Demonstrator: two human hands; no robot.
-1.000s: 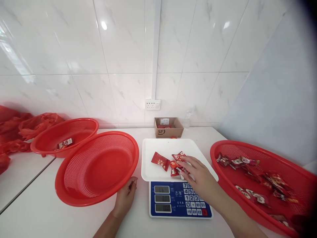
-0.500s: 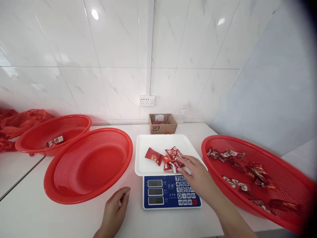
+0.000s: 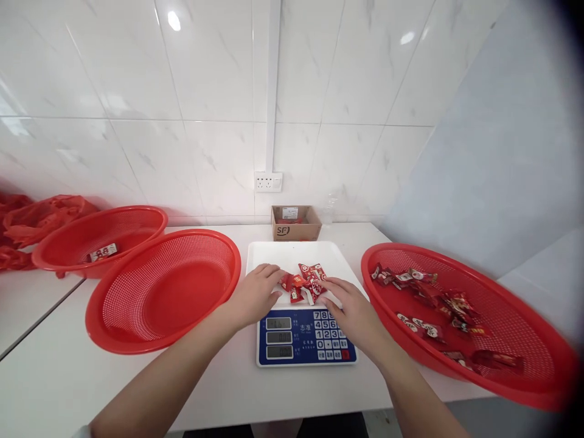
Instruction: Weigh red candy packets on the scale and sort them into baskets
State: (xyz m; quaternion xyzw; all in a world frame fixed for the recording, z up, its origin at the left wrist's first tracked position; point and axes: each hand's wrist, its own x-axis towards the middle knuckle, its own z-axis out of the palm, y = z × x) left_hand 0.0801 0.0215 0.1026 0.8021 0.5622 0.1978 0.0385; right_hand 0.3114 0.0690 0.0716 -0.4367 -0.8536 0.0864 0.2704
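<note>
Several small red snack packets [image 3: 306, 282] lie in a loose pile on the white pan [image 3: 319, 250] of a weighing scale. From the left, my left hand [image 3: 259, 293] reaches over the pan, its fingers spread against the leftmost packet, which they partly hide. On the pile's right side, my right hand [image 3: 349, 304] has thumb and fingers apart, fingertips at the packets. Neither hand is closed round a packet. Below the pan, the scale's blue panel [image 3: 306, 339] shows its displays and keys; my right hand covers some keys.
At right stands a red basket [image 3: 515, 280] with several packets in it. Two more red baskets, the nearer one [image 3: 196, 286] and a farther one [image 3: 150, 220], stand at left. Behind the scale is a cardboard box [image 3: 296, 231]. Red plastic bags [image 3: 50, 219] lie at far left.
My left hand has moved from the tabletop up to the pan's left side. The left packet has shifted right against the others. My right hand stays at the pile.
</note>
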